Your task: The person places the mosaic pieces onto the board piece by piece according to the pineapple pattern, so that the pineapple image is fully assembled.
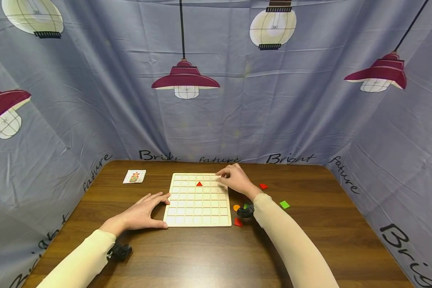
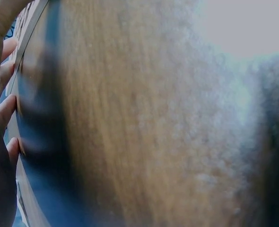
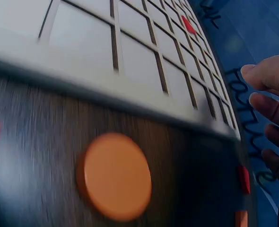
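1. The left hand [image 1: 142,212] is spread, grasping nothing, thumb and fingers touching the grid board's [image 1: 198,202] left edge.
2. The right hand [image 1: 237,180] bends its fingers over the board's far right corner; I can't tell whether they pinch anything.
3. A red triangle [image 1: 199,184] sits in a far-side cell.
4. Right of the board, an orange disc [image 1: 236,208] lies on the surface [image 1: 201,256].
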Motion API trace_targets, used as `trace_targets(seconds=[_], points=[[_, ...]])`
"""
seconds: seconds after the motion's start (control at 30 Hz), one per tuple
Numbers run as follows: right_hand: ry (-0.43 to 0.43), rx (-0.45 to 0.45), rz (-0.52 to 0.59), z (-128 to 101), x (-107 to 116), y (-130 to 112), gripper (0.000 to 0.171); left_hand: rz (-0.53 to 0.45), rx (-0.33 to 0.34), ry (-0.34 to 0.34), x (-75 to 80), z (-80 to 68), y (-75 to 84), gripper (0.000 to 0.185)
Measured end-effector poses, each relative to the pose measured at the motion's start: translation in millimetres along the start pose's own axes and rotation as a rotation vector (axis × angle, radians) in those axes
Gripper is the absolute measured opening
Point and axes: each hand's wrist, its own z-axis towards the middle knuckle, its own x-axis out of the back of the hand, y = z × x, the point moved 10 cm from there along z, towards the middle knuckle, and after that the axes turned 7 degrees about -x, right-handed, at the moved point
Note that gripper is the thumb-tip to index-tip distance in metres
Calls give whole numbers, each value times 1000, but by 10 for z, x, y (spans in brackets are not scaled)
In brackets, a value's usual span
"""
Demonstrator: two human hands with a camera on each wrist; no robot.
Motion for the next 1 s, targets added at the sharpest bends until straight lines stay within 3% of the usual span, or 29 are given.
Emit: trace_targets(seconds=[0.23, 0.6, 1.0], points=[[54, 17, -37, -119, 254, 179, 27, -6, -8, 4, 0, -8, 12, 71], [136, -65, -102, -362, 679, 622, 30, -12, -24, 17, 9, -33, 31, 69], [190, -109, -186, -474, 794, 851, 29, -12, -36, 20, 10, -18, 26, 70]])
